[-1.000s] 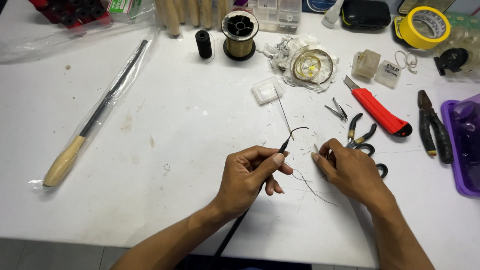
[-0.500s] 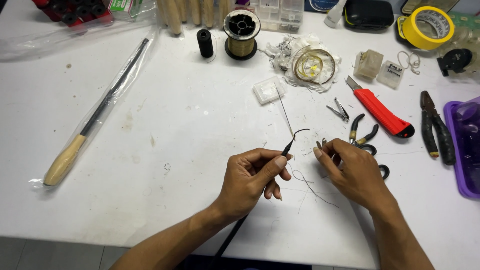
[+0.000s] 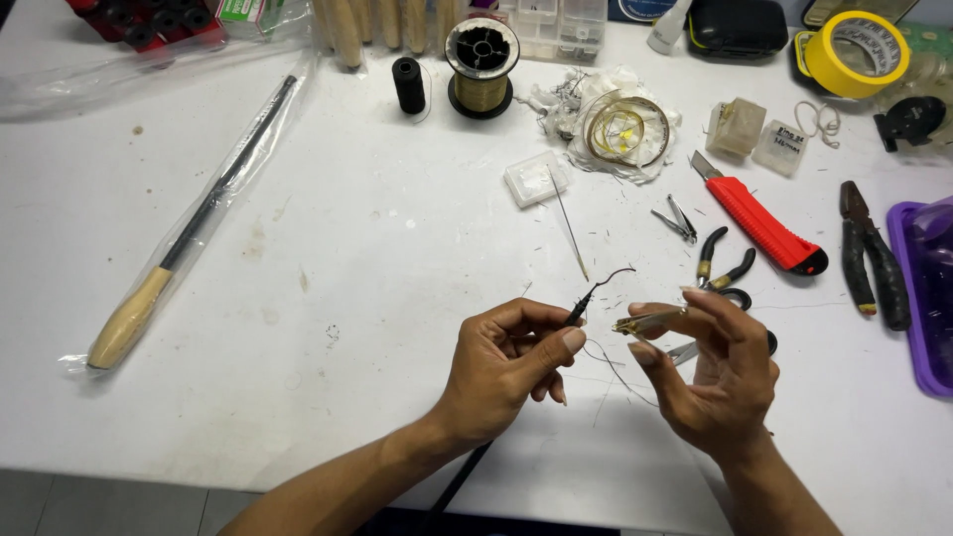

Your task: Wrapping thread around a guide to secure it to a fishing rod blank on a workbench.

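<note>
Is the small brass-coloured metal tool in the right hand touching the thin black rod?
Apart: head view shows white table between brass-coloured tool in right hand and black rod.

Two hands (image 3: 506, 362) (image 3: 710, 372), two spools (image 3: 481, 55) (image 3: 408, 84), two pliers (image 3: 874, 253) (image 3: 723, 263), one knife (image 3: 759, 218), one tape roll (image 3: 854, 50) and one file (image 3: 189, 228) are counted

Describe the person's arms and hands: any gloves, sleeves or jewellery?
Both are bare. The left hand and right hand wear no gloves, and no rings or watch show. Both forearms are uncovered to the picture's edge, with no sleeve in view. Fingernails are short and unpainted.
</note>
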